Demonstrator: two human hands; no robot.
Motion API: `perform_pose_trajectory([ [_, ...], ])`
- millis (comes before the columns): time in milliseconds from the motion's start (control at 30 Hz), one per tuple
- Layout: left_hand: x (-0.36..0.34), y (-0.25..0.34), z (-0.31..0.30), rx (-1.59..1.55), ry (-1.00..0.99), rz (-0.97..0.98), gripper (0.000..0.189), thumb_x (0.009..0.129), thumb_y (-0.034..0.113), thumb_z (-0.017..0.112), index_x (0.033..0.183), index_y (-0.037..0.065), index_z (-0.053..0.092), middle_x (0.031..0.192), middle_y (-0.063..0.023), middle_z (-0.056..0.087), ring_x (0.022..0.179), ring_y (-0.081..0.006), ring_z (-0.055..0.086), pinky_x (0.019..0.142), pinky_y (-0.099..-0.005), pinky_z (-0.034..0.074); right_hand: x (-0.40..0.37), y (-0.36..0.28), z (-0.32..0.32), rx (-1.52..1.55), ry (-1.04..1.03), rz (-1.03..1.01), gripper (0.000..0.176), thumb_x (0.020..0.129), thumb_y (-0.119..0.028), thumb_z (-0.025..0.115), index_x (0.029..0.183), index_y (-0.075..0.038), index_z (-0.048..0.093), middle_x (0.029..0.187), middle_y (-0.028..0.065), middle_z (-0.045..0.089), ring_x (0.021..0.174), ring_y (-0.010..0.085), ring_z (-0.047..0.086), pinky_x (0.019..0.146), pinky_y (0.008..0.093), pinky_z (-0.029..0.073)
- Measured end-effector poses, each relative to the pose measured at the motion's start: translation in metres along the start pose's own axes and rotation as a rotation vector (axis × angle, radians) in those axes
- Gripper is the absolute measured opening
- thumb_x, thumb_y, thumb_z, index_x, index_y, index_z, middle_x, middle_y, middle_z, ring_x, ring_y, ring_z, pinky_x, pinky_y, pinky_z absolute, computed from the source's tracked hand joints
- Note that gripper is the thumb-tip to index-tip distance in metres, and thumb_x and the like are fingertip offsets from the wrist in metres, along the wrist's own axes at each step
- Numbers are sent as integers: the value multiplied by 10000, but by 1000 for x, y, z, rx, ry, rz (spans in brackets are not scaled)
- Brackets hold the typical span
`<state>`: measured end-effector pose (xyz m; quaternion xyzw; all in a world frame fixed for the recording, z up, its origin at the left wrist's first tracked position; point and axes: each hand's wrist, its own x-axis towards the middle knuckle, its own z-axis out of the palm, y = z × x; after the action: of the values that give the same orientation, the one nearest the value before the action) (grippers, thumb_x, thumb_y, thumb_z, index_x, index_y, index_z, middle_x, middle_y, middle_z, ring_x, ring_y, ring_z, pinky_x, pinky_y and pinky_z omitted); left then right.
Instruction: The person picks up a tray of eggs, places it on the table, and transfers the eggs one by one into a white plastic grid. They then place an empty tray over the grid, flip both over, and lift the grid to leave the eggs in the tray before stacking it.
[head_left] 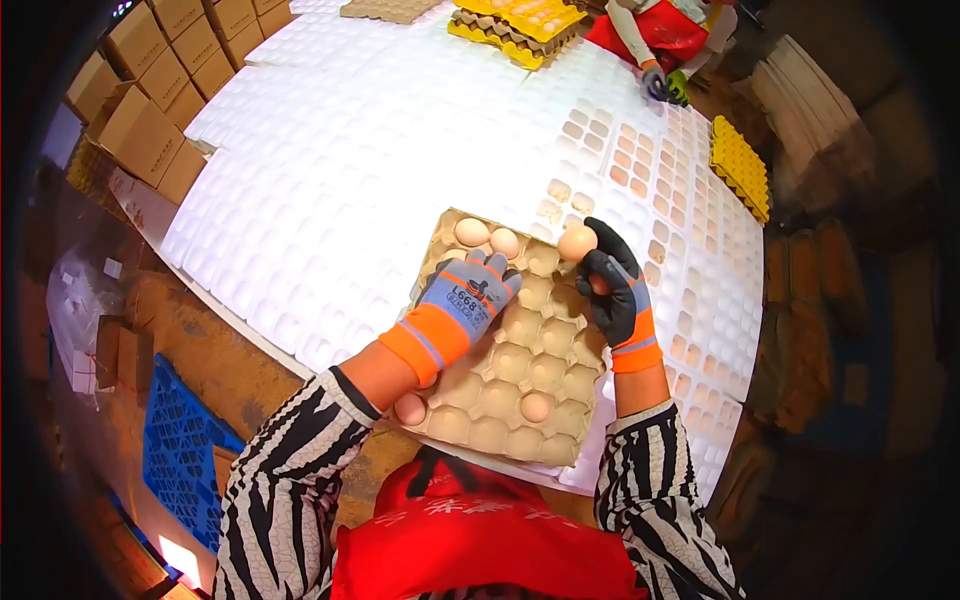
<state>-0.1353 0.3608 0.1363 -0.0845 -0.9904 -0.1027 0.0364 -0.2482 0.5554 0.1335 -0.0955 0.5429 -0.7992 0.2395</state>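
Observation:
A tan pulp egg tray [500,395] lies before me, mostly with bare cups. Two eggs [487,237] sit at its far left, one egg [536,406] near its front and another [410,408] at the near left edge. My left hand [472,295], gloved in grey and orange, reaches palm down over the tray's left half; its fingertips point down and what they hold, if anything, is hidden. Above the tray's far right corner my right hand [615,285], in a black and orange glove, grips an egg [577,243] between thumb and fingers. A second egg [600,284] shows against its palm.
White foam trays [350,150] cover the table, with eggs [632,160] in some cups at right. Yellow trays [740,168] and stacked egg trays [515,30] stand farther off. A co-worker's gloved hands [667,86] are at the far edge. Cartons [140,130] are at left, a blue pallet [180,450] below.

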Motion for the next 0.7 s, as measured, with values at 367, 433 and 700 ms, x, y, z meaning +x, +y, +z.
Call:
perform_pose_trajectory([
  [367, -9, -17, -16, -725, 172, -217, 367, 802, 190, 625, 1158, 102, 636, 955, -83, 586, 856, -233, 588, 712, -346, 503, -33, -6, 29, -289, -37, -71, 663, 745, -50, 750, 1358, -24, 499, 1157, 96, 635, 818, 125, 618, 638, 242, 511],
  [433, -25, -22, -32, -1573, -89, -522, 392, 860, 217, 591, 1194, 15, 623, 985, -57, 618, 700, -122, 554, 632, -257, 475, -32, -1, 29, -433, -34, -157, 659, 743, -91, 776, 1345, -26, 515, 1126, 82, 657, 824, 107, 614, 649, 238, 512],
  [700, -47, 5, -14, -1922, -89, -413, 533, 949, 337, 591, 1390, 65, 467, 873, -17, 565, 699, -116, 549, 598, -251, 473, -39, -14, 69, -814, -254, -277, 522, 762, -111, 736, 1258, -21, 600, 1069, 63, 690, 760, 89, 615, 708, 252, 509],
])
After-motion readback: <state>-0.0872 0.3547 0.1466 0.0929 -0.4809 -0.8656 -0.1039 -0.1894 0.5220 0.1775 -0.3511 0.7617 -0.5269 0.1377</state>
